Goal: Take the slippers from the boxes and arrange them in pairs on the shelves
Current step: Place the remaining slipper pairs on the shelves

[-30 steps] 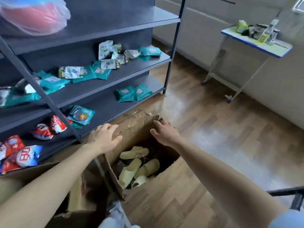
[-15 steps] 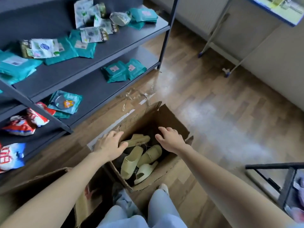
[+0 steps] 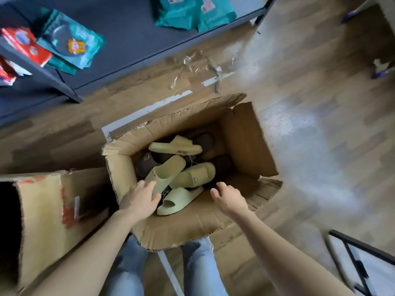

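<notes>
Cardboard box (image 3: 245, 137) on the floor holds the slippers (image 3: 193, 175), pale ones heaped over dark. Inside its near edge the left grip (image 3: 139, 201) reaches, fingers spread, at a green slipper (image 3: 168, 169); the right grip (image 3: 229, 198) hovers beside, released and empty. Picking looks about to begin: next, close on a matching pair.

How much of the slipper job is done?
Nothing looks done: the shelf in view holds only packets. The left hand and right hand reach open into the box, gripping nothing. The slippers lie piled inside, to be paired and shelved.
</notes>
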